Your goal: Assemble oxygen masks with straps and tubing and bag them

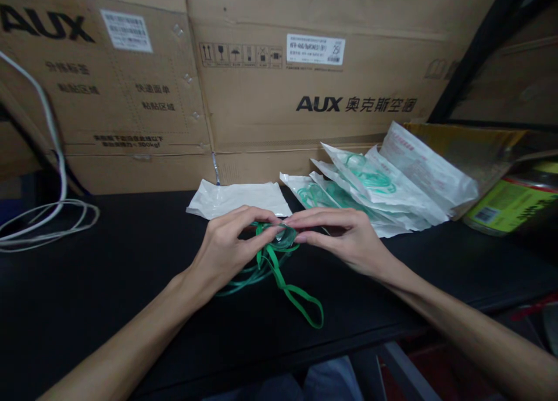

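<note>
Fingertips of the left hand (pixel 226 247) and right hand (pixel 344 238) meeting over a small clear plastic piece (pixel 285 236), both hands pinched shut on it, just above the matte black table (pixel 108 285). Mostly hidden under the fingers; possibly the soft cup of a breathing mask, too covered to tell for sure. Trailing from it, a flat green strap (pixel 296 293), smooth and ribbon-like, ending in a closed loop on the table near the front edge. Under the left hand, thin pale-green tubing (pixel 244 279) in loose curves, partly covered by the palm and wrist.

Just behind the hands, a flat white pouch (pixel 239 199), crinkled and slightly glossy. To its right, a fanned stack of sealed pouches (pixel 392 186), translucent film over white backing, green coils showing faintly through; print on the top one too small to read. Behind everything, brown cardboard boxes (pixel 305 87) with bold black lettering and white labels, cut off at the top. At far left, a white cable (pixel 47 215) looped on the table, running out of view. At far right, a green and yellow can (pixel 510 206) lying on its side, only partly visible, dark and blurred at the edge.
</note>
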Demonstrator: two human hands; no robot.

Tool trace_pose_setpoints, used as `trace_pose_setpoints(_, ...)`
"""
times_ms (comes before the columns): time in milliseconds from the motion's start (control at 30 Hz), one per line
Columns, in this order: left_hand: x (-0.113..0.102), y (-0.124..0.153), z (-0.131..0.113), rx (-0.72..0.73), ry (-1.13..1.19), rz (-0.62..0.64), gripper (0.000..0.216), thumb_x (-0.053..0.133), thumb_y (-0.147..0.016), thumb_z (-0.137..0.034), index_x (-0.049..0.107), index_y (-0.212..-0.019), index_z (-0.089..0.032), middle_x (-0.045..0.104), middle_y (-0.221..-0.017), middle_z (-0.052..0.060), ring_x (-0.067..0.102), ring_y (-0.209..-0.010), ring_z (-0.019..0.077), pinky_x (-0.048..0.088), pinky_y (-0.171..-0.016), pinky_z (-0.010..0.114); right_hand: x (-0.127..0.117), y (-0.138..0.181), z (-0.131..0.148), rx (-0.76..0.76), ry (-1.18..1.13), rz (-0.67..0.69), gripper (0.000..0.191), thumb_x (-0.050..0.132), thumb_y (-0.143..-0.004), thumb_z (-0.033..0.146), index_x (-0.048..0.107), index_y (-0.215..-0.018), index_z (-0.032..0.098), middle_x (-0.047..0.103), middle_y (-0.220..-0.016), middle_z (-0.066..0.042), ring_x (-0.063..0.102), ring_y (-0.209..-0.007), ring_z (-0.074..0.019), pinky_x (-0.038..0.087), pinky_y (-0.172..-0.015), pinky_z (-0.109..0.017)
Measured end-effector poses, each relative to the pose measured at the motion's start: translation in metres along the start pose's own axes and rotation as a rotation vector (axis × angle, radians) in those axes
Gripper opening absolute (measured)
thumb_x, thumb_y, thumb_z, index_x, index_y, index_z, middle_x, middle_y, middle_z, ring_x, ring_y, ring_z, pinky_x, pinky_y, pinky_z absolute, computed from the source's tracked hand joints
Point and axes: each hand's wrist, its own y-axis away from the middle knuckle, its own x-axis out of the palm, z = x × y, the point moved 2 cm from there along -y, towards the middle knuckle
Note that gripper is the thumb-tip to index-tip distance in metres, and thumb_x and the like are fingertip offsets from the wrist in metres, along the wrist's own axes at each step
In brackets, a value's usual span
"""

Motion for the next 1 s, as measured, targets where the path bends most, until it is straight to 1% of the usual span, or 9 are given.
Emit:
trace_pose_setpoints(133, -0.0023, 0.0007, -0.0014, 0.038, -0.036, -0.003, 0.011, 0.072, -0.089, -0.02, 0.069, -0.098, -0.016, 0.076, -0.09, 0.002, 0.073, -0.08, 0.0123, 0.06, -0.075, 0.021, 0.0013, 0.0005, 0.0014, -0.059, 0.059, -0.001, 0.027, 0.078, -0.083, 0.017, 0.078, -0.109, 0.026, 0.077, -0.109, -0.004, 0.071, -0.104, -0.0198, 0.056, -0.096, -0.034)
trace_pose_setpoints(300, -0.0046, 0.0021, -0.0046, 0.203, -0.063, -0.03, 0.005, 0.069, -0.09, -0.014, 0.067, -0.094, -0.017, 0.077, -0.092, 0.004, 0.075, -0.086, 0.0154, 0.061, -0.079, 0.025, 0.0032, 0.0015, 0.0028, -0.223, 0.071, -0.009, 0.033, 0.074, -0.085, 0.01, 0.076, -0.112, 0.028, 0.077, -0.11, -0.004, 0.073, -0.102, -0.0206, 0.057, -0.091, -0.037)
trace_pose_setpoints(400, -0.0048, 0.0028, -0.0051, 0.26, -0.057, -0.011, 0.007, 0.067, -0.09, -0.01, 0.066, -0.092, -0.016, 0.077, -0.094, 0.004, 0.074, -0.091, 0.015, 0.061, -0.081, 0.024, 0.0027, 0.0023, 0.0028, -0.287, 0.059, 0.0, 0.032, 0.07, -0.088, 0.009, 0.076, -0.113, 0.027, 0.078, -0.107, -0.006, 0.073, -0.1, -0.0217, 0.058, -0.087, -0.039)
trace_pose_setpoints(533, -0.0062, 0.0025, -0.0076, 0.311, -0.069, 0.034, 0.011, 0.066, -0.091, -0.009, 0.067, -0.096, -0.018, 0.077, -0.095, 0.003, 0.073, -0.095, 0.0154, 0.06, -0.082, 0.025, 0.0021, 0.0024, 0.0036, -0.282, 0.063, -0.015, 0.026, 0.069, -0.09, 0.013, 0.077, -0.11, 0.028, 0.079, -0.101, -0.005, 0.074, -0.093, -0.0217, 0.059, -0.081, -0.039)
trace_pose_setpoints(633, -0.0077, 0.0017, -0.0098, 0.328, -0.092, 0.049, 0.011, 0.065, -0.091, -0.01, 0.066, -0.097, -0.019, 0.077, -0.095, 0.002, 0.072, -0.092, 0.0155, 0.06, -0.081, 0.026, 0.0021, 0.0023, 0.0045, -0.28, 0.045, -0.043, 0.026, 0.07, -0.089, 0.012, 0.078, -0.108, 0.028, 0.079, -0.099, -0.005, 0.074, -0.091, -0.0214, 0.059, -0.081, -0.039)
trace_pose_setpoints(800, -0.0074, 0.0027, -0.0075, 0.315, -0.096, 0.085, 0.012, 0.066, -0.09, -0.008, 0.065, -0.096, -0.018, 0.076, -0.094, 0.003, 0.07, -0.09, 0.0149, 0.058, -0.079, 0.026, 0.0035, 0.0018, 0.0061, -0.301, 0.074, 0.059, 0.027, 0.068, -0.09, 0.011, 0.076, -0.113, 0.024, 0.077, -0.106, -0.008, 0.071, -0.101, -0.021, 0.055, -0.089, -0.039)
trace_pose_setpoints(867, -0.0069, 0.0033, -0.0059, 0.308, -0.079, 0.071, 0.011, 0.067, -0.09, -0.009, 0.065, -0.097, -0.018, 0.076, -0.092, 0.002, 0.07, -0.088, 0.0142, 0.059, -0.079, 0.026, 0.0038, 0.0016, 0.0071, -0.274, 0.095, 0.077, 0.024, 0.066, -0.093, 0.013, 0.076, -0.112, 0.024, 0.076, -0.107, -0.009, 0.069, -0.099, -0.0191, 0.056, -0.087, -0.037)
trace_pose_setpoints(933, -0.0067, 0.0031, -0.0058, 0.311, -0.072, 0.052, 0.013, 0.068, -0.089, -0.01, 0.066, -0.1, -0.018, 0.076, -0.091, 0.002, 0.07, -0.086, 0.0139, 0.059, -0.077, 0.025, 0.0043, 0.0017, 0.0081, -0.241, 0.083, 0.079, 0.023, 0.064, -0.094, 0.015, 0.077, -0.11, 0.024, 0.075, -0.107, -0.009, 0.069, -0.097, -0.0176, 0.057, -0.082, -0.033)
trace_pose_setpoints(1000, -0.0067, 0.0019, -0.0075, 0.32, -0.079, 0.038, 0.015, 0.069, -0.089, -0.011, 0.066, -0.102, -0.018, 0.077, -0.091, 0.003, 0.071, -0.085, 0.0146, 0.059, -0.076, 0.026, 0.0044, 0.0022, 0.0086, -0.222, 0.045, 0.047, 0.022, 0.065, -0.093, 0.015, 0.078, -0.108, 0.024, 0.075, -0.105, -0.008, 0.07, -0.095, -0.0177, 0.058, -0.079, -0.032)
